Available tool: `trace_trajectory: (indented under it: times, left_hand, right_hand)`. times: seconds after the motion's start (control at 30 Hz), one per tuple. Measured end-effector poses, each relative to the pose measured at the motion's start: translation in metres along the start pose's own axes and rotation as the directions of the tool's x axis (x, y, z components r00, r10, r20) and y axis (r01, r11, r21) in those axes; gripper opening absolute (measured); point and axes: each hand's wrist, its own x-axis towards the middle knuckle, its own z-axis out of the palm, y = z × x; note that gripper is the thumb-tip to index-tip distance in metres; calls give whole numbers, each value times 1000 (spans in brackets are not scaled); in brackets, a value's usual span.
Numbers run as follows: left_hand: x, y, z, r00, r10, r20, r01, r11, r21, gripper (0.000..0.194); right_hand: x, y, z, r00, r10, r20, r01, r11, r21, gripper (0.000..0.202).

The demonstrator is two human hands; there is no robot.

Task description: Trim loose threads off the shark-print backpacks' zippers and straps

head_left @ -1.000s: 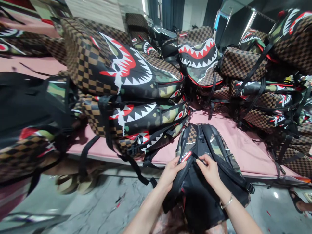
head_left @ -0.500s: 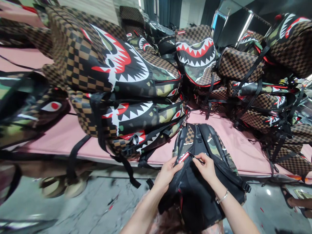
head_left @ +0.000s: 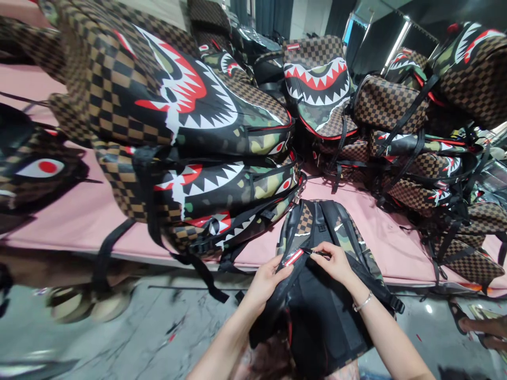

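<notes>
A black backpack (head_left: pixel 320 311) with camouflage and checked panels leans against the pink table's edge, its strap side up. My left hand (head_left: pixel 271 274) pinches its shoulder strap beside a red and white label (head_left: pixel 293 257). In my right hand (head_left: pixel 332 261) is a thin black tool (head_left: pixel 316 252), held between thumb and fingers, its tip at the label's upper end. Exactly what kind of tool it is cannot be made out.
Checked shark-mouth backpacks (head_left: pixel 206 105) are stacked on the pink table (head_left: pixel 95 211) at the left. More backpacks (head_left: pixel 396 105) are piled at the right, with straps hanging down. Another person's feet (head_left: pixel 471 322) show at the right edge, and pale shoes (head_left: pixel 111 306) at lower left.
The tool's tip has shifted slightly left onto the label's upper end, and my right hand has turned a little. The view has moved slightly; the backpack at far left has slid leftward.
</notes>
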Motion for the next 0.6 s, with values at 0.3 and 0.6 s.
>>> trace_trajectory:
  times: [0.3, 0.6]
  left_hand:
    - [6, -1, -9, 1000, -17, 12, 17, 1000, 19, 43]
    - [6, 5, -10, 998, 33, 49, -37, 996, 86, 40]
  right_hand:
    - [34, 4, -28, 961, 8, 278, -44, 991, 125, 24]
    - [80, -12, -44, 802, -101, 589, 92, 995, 45, 28]
